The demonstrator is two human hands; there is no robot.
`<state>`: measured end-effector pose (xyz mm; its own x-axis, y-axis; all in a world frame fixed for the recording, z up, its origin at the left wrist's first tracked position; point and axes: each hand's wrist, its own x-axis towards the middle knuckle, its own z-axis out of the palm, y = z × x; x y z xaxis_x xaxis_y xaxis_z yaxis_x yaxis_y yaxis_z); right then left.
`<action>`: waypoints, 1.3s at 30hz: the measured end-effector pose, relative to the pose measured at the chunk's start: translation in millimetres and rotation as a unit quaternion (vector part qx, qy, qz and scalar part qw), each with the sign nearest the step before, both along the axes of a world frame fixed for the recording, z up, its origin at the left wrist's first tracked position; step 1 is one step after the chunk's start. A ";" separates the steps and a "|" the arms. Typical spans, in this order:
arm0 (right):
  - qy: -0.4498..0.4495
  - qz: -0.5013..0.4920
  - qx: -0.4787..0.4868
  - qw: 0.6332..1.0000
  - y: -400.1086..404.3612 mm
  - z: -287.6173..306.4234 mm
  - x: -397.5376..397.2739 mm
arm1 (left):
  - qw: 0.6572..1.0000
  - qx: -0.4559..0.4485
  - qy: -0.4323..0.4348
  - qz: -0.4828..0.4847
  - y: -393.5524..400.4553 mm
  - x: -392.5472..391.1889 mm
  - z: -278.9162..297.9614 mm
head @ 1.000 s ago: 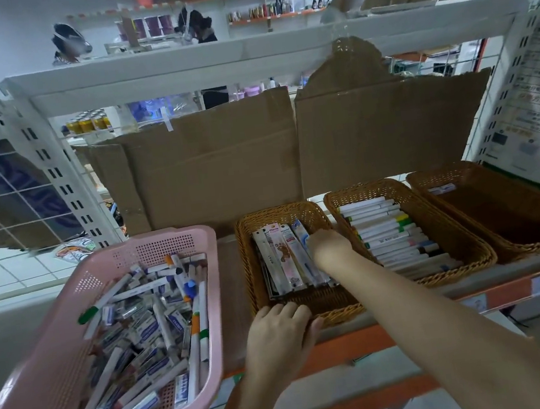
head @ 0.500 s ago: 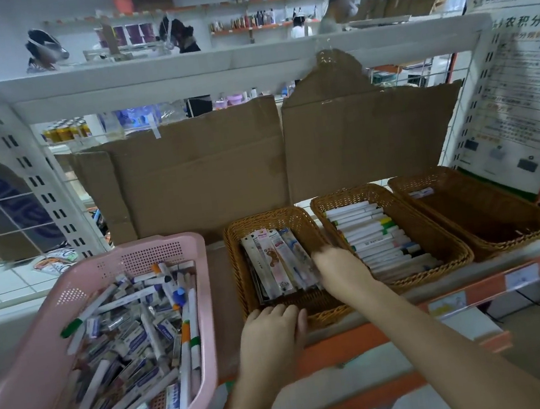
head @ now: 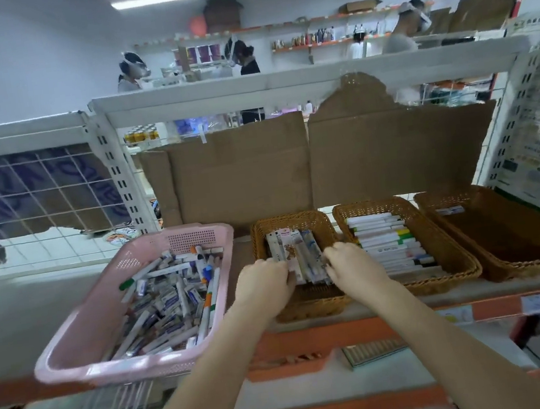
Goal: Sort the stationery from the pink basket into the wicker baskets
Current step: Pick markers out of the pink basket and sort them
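Head view. Both hands are inside the left wicker basket (head: 290,225), which serves as landmark. The left hand (head: 265,282) and right hand (head: 355,265) sit at the near ends of the packaged pens (head: 297,255) lying in that basket, fingers curled down onto the packs from either side; they appear to be squaring the row, but whether either hand actually clasps a pack cannot be told, since the fingertips are hidden.

The pink basket (head: 83,332), just left of the landmark, holds a loose heap of markers and small boxed items, so most of the sorting remains. Right of the landmark, the middle wicker basket (head: 453,249) carries a neat row of markers; beyond it, the far wicker basket (head: 513,241) holds a single small item at its back.

Risks, as judged: pushing the packs from both ends could buckle them upward or skew the row. The pink basket overhangs the front of the shelf (head: 414,317); a knock from the left forearm could tip it.

Surface and room: a white shelf with an orange front rail and price labels, cardboard sheets (head: 291,167) propped behind the landmark, white uprights and wire mesh. Further shelving and other people stand beyond.
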<state>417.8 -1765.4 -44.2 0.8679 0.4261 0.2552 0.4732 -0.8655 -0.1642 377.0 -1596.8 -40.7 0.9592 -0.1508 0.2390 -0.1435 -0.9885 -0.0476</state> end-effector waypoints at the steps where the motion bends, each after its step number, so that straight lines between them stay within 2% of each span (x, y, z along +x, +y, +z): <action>1: -0.001 0.008 0.004 1.000 8.1 5.9 -1.0 | 1.000 0.003 -0.007 0.007 8.7 -2.8 8.2; 5: -0.007 0.039 0.026 0.999 52.8 26.4 -6.0 | 0.997 0.044 -0.031 0.048 59.7 -16.9 30.7; 10: -0.037 0.066 0.020 0.997 122.2 34.9 -18.7 | 0.992 0.063 -0.027 0.108 142.5 -34.2 28.6; 18: 0.056 0.051 -0.009 0.997 218.3 19.5 -25.5 | 0.995 0.053 0.006 0.088 238.1 -36.2 3.6; 24: 0.135 -0.024 -0.100 0.985 246.6 2.5 -25.0 | 0.996 0.037 0.066 0.053 261.6 -26.3 -20.0; 29: 0.176 -0.040 -0.076 0.981 270.9 -6.0 -19.1 | 0.996 0.022 0.084 0.036 268.0 -20.4 -32.8; 39: 0.247 -0.037 -0.108 0.962 283.3 -11.7 -13.6 | 0.996 -0.042 0.063 0.039 265.9 -26.4 -30.1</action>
<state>404.1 -1482.1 -56.0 0.8909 0.3552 -0.2830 0.3194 -0.9331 -0.1655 350.6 -1331.0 -70.8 0.9904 -0.0597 0.1249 -0.0662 -0.9966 0.0489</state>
